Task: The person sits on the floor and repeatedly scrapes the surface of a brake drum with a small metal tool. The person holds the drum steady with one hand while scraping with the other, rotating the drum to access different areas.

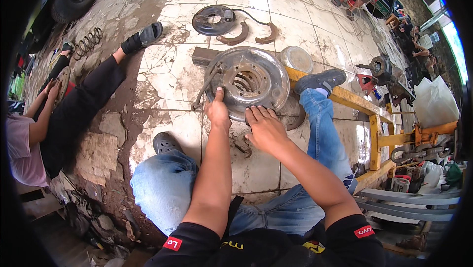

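Observation:
A round metal brake backing plate [274, 78] lies tilted in front of me, over other parts. Through its centre hole shows a rusty coil spring [245, 82]. At its left side a dark hose or cable [209, 84] curves down. My left hand [218, 111] is closed on the plate's near left rim, thumb on top, the other fingers hidden beneath. My right hand [264, 125] rests on the near rim, its fingers stretched flat over the metal. A curved brake shoe [298, 119] peeks out by the plate's right side. Small metal pieces [242, 149] lie on the tiles below my hands.
Beyond lie a second backing plate [203, 22] with a cable and two brake shoes [235, 35]. A round tin [295, 59] sits beside a yellow steel frame [362, 103] on the right. At left another person [29, 141] sits holding a round part; a loose coil spring [87, 43] lies nearby.

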Motion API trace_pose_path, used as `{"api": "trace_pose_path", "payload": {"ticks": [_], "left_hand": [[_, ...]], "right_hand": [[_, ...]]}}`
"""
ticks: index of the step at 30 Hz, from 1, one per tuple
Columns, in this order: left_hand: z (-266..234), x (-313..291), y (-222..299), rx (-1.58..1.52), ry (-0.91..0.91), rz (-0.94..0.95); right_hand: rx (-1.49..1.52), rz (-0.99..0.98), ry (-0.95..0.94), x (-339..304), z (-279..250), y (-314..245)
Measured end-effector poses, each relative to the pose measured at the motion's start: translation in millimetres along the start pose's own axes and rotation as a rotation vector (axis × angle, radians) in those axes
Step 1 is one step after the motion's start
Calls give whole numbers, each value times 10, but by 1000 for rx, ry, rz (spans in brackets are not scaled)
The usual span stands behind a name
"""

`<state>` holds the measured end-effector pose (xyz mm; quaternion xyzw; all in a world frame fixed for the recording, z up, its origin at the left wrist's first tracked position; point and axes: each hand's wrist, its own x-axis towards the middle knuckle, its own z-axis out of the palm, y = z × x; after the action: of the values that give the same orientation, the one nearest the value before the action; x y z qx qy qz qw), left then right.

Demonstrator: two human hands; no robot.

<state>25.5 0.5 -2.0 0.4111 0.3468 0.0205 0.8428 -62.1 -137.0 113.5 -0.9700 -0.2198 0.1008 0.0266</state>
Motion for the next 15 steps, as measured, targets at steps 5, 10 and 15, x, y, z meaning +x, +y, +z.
{"api": "trace_pose_path", "payload": {"ticks": [5, 10, 15], "left_hand": [[18, -29, 7, -16, 53, 41], [84, -174, 125, -5, -27, 20], [-8, -27, -5, -26, 0, 36]], "right_hand": [[-5, -74, 7, -127, -28, 28], [-17, 43, -86, 44, -61, -14], [49, 8, -67, -39, -28, -5]]}}
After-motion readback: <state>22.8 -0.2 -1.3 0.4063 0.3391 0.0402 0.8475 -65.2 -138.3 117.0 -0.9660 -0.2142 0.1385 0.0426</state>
